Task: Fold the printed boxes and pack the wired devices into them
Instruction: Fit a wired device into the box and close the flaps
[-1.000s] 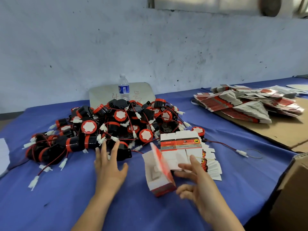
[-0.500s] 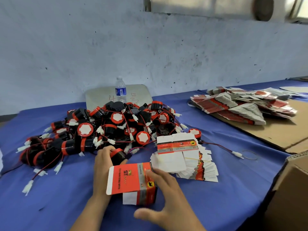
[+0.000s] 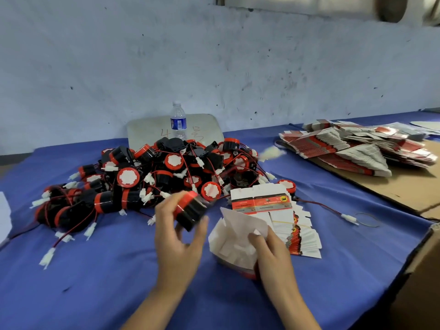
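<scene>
My left hand grips one black and red wired device, lifted just off the front of the pile of wired devices. My right hand holds an opened printed box on the blue tablecloth, its white inner flaps turned up toward me. The device is a short way left of the box mouth. A fanned stack of flat printed boxes lies just behind my right hand.
A water bottle stands behind the pile against a grey board. More flat box blanks lie piled on brown cardboard at the right. A cardboard carton edge is at the near right. A loose white connector and rubber band lie nearby.
My left hand closed on a device at the pile's edge and lifted it toward me. My right hand turned the box from its printed side to its open end.
</scene>
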The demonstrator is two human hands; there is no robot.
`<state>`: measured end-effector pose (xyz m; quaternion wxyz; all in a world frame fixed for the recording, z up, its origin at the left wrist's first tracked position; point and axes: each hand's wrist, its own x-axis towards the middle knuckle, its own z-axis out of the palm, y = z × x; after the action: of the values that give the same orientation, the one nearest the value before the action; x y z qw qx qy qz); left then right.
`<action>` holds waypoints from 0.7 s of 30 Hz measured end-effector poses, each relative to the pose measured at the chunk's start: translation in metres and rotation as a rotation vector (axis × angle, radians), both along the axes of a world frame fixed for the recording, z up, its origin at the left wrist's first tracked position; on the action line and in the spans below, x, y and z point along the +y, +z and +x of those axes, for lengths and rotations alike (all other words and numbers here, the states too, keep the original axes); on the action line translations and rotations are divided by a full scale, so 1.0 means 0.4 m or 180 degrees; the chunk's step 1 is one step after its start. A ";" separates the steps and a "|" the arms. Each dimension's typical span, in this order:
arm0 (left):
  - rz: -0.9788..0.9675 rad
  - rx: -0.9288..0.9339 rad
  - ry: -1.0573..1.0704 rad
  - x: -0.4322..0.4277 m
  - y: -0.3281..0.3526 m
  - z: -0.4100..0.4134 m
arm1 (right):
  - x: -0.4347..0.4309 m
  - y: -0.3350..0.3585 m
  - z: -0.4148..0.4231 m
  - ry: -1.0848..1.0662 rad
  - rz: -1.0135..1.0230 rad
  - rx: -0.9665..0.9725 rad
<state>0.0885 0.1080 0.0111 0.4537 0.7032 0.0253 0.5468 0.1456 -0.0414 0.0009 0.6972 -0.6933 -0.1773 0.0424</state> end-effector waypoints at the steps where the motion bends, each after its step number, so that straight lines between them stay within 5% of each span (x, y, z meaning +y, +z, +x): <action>1: 0.0383 -0.0025 -0.0208 -0.007 -0.005 -0.001 | 0.002 -0.004 0.004 -0.0057 0.0033 0.0014; 5: 0.1467 0.0115 -0.0578 -0.032 -0.017 -0.002 | -0.004 -0.009 0.016 -0.0219 -0.0027 -0.0062; 11: 0.1855 -0.0275 -0.0447 -0.051 -0.009 -0.017 | -0.006 -0.016 0.031 -0.0096 -0.0285 -0.0213; 15: 0.2319 0.0293 -0.0278 -0.069 -0.028 -0.011 | -0.007 -0.011 0.030 0.0097 0.0072 -0.0026; 21: 0.2165 0.0763 -0.0267 -0.053 -0.023 -0.012 | -0.014 -0.023 0.058 0.0120 0.0382 0.0382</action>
<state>0.0836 0.0870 0.0021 0.2095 0.8735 -0.1339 0.4186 0.1687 -0.0470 -0.0085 0.7459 -0.6430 -0.1506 0.0863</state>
